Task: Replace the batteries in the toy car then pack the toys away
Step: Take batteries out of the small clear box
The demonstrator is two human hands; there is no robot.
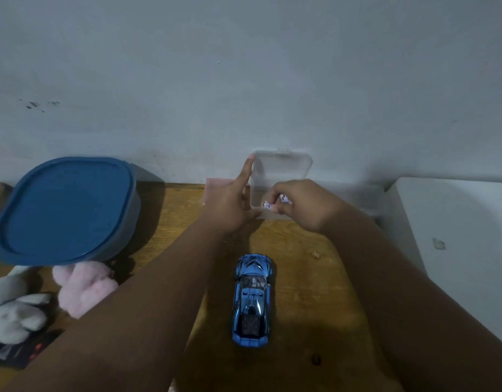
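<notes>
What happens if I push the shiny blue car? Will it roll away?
It would probably roll, since the blue car sits right way up on the flat wooden table. Its glossy shell looks hard, so it is likely stiff and a little slippery to grab. It looks low and wide, so tipping seems unlikely.

Glossy chrome-blue toy car (252, 299), worn wooden table (300, 278), clear plastic case (280, 171), fluffy plush toys (83, 287), smooth blue lid (63, 207)
</notes>
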